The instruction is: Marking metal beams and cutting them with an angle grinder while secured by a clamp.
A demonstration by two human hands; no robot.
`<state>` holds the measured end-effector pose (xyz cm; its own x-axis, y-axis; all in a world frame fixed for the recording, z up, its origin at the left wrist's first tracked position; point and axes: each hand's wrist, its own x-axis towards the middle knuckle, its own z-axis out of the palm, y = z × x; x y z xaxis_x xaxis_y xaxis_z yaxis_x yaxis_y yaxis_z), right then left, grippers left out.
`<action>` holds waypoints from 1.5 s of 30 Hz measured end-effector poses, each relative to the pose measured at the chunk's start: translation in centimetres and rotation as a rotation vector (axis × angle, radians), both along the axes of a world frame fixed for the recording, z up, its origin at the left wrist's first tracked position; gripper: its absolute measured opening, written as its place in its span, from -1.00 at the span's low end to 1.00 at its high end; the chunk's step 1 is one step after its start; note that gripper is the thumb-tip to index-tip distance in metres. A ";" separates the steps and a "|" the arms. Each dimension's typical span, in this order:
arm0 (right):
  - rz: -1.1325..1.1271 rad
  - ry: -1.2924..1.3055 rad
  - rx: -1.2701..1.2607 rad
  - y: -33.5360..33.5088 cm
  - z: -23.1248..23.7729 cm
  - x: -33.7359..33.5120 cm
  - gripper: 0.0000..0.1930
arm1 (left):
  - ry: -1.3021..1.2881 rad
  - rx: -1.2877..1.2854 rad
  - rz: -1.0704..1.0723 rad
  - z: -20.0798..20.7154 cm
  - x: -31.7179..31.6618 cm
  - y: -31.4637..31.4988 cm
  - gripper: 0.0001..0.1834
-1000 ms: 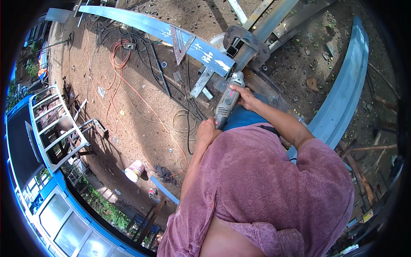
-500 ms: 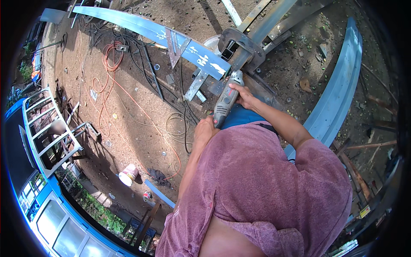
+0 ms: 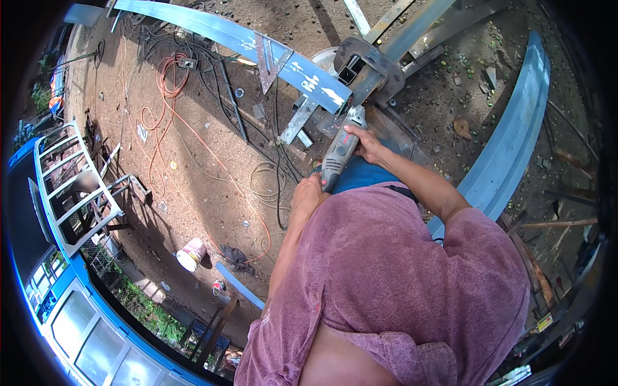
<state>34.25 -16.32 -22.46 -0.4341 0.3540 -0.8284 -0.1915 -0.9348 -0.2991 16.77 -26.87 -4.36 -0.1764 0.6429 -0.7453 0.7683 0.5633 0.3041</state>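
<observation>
Both hands hold a grey angle grinder (image 3: 339,153) in front of my body, its head toward the end of a long blue-grey metal channel (image 3: 301,78). My left hand (image 3: 308,193) closes around the rear of its body. Farther forward, my right hand (image 3: 365,144) wraps the body near the gear head. The disc is hard to make out, so I cannot tell whether it touches the metal. A triangular metal set square (image 3: 269,63) lies across the channel. Just beyond the grinder stands a round, rusty flanged steel piece (image 3: 372,63).
Orange cable (image 3: 170,96) and dark cables tangle on the dirt at left. Another long metal channel (image 3: 499,151) lies at right. Below left are a white bucket (image 3: 191,255) and a blue vehicle (image 3: 80,293) with a ladder-like metal frame (image 3: 78,184). Steel bars (image 3: 420,31) extend at the far side.
The view has shifted slightly, so the channel and ground sit a little farther right. Both hands keep the same hold on the angle grinder, which has hardly moved in the picture.
</observation>
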 end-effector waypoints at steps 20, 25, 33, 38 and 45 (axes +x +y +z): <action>0.038 0.018 -0.016 -1.0 1.0 -0.3 -0.34 | -0.020 -0.111 -0.034 0.0 -0.8 -0.2 -0.43; 0.022 0.007 0.002 -0.4 0.6 0.1 -0.35 | -0.025 -0.084 -0.100 0.0 -0.9 0.4 -0.43; 0.013 0.011 0.009 0.7 0.1 0.5 -0.36 | -0.015 -0.045 -0.106 -0.7 -0.9 1.4 -0.43; -0.010 -0.006 0.041 1.5 0.9 0.7 -0.34 | -0.019 -0.017 -0.090 -1.1 -0.8 1.8 -0.44; 0.004 -0.001 0.043 2.0 0.0 1.0 -0.28 | -0.062 0.041 -0.086 -1.9 -1.0 1.6 -0.43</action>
<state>35.30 -14.28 -22.45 -0.4348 0.3873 -0.8130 -0.1874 -0.9219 -0.3390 15.78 -25.23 -6.25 -0.0732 0.6840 -0.7258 0.7921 0.4821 0.3743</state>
